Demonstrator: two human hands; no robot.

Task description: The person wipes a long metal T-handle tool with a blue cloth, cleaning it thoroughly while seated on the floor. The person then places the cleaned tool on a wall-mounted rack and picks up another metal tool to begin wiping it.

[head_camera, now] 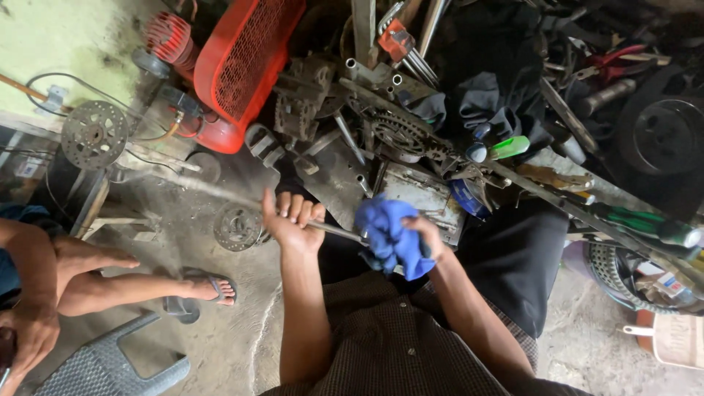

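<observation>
We have our left hand [292, 218] clenched around one end of a slim grey metal rod [336, 232], and our right hand [425, 233] gripping a crumpled blue cloth [391, 236] bunched over its other end, near our lap. We judge the wiping underway; next, the cloth should slide left along the rod.
</observation>
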